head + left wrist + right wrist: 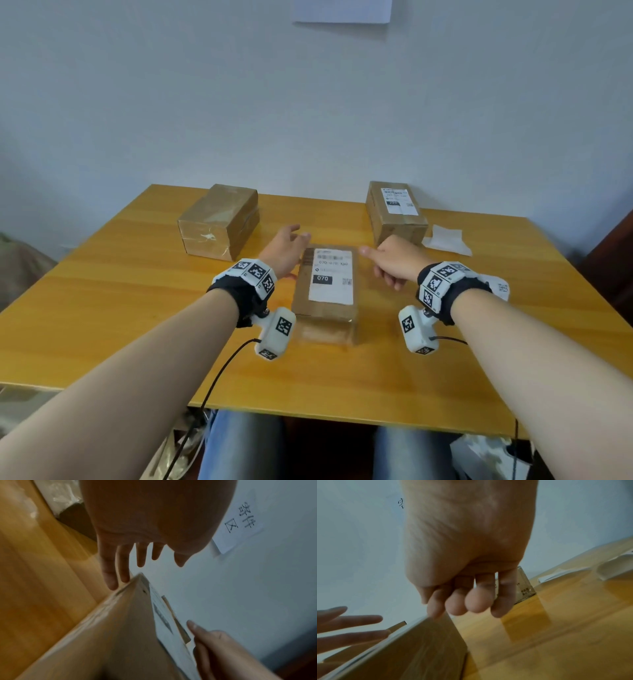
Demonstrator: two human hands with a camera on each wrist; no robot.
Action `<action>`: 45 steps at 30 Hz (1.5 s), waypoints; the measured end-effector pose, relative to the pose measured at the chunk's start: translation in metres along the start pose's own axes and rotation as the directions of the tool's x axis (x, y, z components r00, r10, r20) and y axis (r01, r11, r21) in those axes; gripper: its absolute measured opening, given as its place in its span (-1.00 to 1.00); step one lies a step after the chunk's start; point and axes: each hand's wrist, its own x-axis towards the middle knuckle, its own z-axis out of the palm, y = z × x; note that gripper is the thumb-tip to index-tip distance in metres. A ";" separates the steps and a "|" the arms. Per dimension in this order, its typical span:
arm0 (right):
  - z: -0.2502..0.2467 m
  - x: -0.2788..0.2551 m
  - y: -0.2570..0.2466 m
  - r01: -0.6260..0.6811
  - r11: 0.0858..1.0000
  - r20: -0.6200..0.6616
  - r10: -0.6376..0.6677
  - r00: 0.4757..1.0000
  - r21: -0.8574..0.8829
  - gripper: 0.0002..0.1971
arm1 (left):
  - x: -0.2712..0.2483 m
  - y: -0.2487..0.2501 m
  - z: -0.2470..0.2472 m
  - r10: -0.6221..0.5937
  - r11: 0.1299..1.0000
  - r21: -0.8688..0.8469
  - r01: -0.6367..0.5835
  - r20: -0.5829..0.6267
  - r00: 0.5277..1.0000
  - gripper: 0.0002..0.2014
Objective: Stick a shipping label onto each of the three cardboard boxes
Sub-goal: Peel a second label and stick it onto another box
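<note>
Three cardboard boxes stand on the wooden table [137, 308]. The middle box [301, 298] carries a white label [330, 277] marked 070. My left hand [286, 250] lies along its left side with straight fingers [123, 568] near the far corner of the box [120, 628]. My right hand [390, 262] hovers just right of it, fingers [467, 601] loosely curled and holding nothing, beside the box edge [419, 642]. The back right box [383, 222] bears a label [397, 200]. No label shows on the back left box [219, 221].
A white backing sheet [445, 240] lies right of the back right box. Another printed white piece [500, 286] peeks out behind my right wrist. A paper sheet [240, 524] with writing hangs on the wall behind the table. My knees are under the near edge.
</note>
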 end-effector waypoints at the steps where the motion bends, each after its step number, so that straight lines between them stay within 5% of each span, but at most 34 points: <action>1: -0.002 -0.001 0.000 0.023 0.999 -0.027 -0.022 0.999 0.026 -0.37 | 0.002 0.000 0.000 0.046 0.998 0.052 -0.046 0.000 0.999 -0.44; 8: 0.005 -0.002 -0.007 0.005 0.997 0.058 -0.010 0.998 0.082 -0.62 | 0.020 -0.003 -0.018 0.377 0.772 0.544 -0.328 0.023 0.926 -0.56; 14: 0.021 0.000 -0.018 -0.036 0.988 0.200 0.006 0.980 0.149 -0.31 | 0.035 -0.009 -0.019 0.459 0.592 0.724 -0.355 0.059 0.886 -0.63; 20: 0.025 0.007 -0.018 -0.073 0.953 0.205 0.012 0.979 0.295 -0.30 | 0.043 -0.002 0.011 0.422 0.606 0.705 -0.370 0.109 0.900 -0.43; 25: 0.025 0.006 -0.017 -0.111 0.923 0.201 0.038 0.979 0.369 -0.40 | 0.047 -0.005 0.029 0.396 0.618 0.661 -0.426 0.206 0.895 -0.55; 34: 0.022 0.007 -0.017 -0.109 0.930 0.201 0.039 0.979 0.350 -0.42 | 0.042 -0.005 0.048 0.363 0.672 0.626 -0.396 0.189 0.913 -0.59; 45: 0.023 0.012 -0.013 -0.083 0.946 0.210 0.016 0.978 0.313 -0.35 | 0.031 -0.002 0.055 0.400 0.271 0.910 -0.314 0.190 0.897 -0.64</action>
